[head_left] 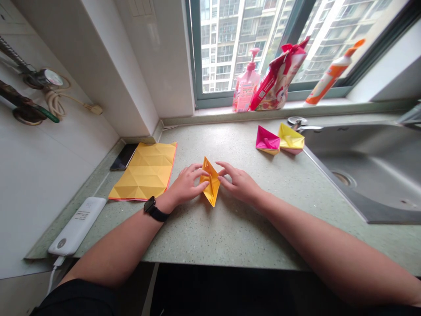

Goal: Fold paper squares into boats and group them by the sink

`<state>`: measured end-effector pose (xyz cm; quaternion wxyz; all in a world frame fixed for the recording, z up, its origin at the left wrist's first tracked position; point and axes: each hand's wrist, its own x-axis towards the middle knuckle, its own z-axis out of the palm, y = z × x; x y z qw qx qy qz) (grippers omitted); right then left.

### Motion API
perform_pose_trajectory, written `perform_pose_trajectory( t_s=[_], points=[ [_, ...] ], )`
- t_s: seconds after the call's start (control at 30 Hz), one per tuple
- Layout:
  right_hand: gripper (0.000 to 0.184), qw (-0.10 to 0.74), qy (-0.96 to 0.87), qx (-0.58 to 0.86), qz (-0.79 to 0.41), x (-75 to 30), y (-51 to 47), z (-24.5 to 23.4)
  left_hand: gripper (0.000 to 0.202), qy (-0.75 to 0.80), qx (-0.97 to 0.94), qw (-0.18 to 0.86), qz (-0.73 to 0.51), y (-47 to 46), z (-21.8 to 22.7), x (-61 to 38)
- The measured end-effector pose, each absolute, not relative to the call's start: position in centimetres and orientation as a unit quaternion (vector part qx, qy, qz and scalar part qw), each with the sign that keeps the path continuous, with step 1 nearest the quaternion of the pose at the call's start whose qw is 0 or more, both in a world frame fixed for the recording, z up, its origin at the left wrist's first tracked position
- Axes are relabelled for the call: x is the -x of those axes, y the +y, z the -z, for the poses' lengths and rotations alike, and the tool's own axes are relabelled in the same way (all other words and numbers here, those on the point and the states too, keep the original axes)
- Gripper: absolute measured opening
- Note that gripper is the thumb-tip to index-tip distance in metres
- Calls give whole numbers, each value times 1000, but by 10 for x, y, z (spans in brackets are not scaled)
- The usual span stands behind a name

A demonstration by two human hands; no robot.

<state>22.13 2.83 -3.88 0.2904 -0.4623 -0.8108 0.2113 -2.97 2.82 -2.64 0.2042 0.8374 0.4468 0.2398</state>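
Golden-yellow folded paper [211,182] forms a narrow, pointed diamond on the speckled green stone tabletop [210,237], between the two hands, with sharp tips at its far and near ends and a deeper orange shade along its creased faces. The left hand [184,186], a black watch [154,209] on its wrist, curves in from one side with its fingertips on the paper; the right hand [240,184] comes from the other, its fingertips at the opposite edge. Both grips sit close around the paper, but whether either is clamped on it I cannot tell. Further left lies a creased yellow sheet [143,171] with a pink edge, beside a black phone [124,156]. Near the steel sink [365,175], a pink paper boat [268,140] and a yellow paper boat [291,138] touch each other.
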Motion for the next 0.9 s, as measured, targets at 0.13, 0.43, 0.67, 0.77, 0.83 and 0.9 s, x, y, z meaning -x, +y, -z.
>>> perform_pose_trajectory(
  t_s=[0.13, 0.43, 0.67, 0.77, 0.83, 0.9],
  points=[
    [39, 318, -814, 451, -184, -226, 34, 43, 24, 470, -830, 195, -229, 30, 27, 31],
    [27, 228, -858, 439, -134, -231, 39, 47, 22, 464, -840, 172, -222, 31, 25, 35],
    [31, 243, -864, 424, -124, -231, 42, 55, 20, 421, -857, 160, -252, 36, 34, 40],
    [41, 273, -866, 396, -138, -231, 44, 59, 34, 399, -859, 151, -283, 36, 36, 39],
    [51, 275, -873, 376, -146, -230, 45, 61, 37, 391, -860, 152, -291, 36, 37, 39],
    [55, 266, -879, 367, -146, -229, 44, 63, 38, 385, -862, 156, -292, 36, 38, 39]
  ],
)
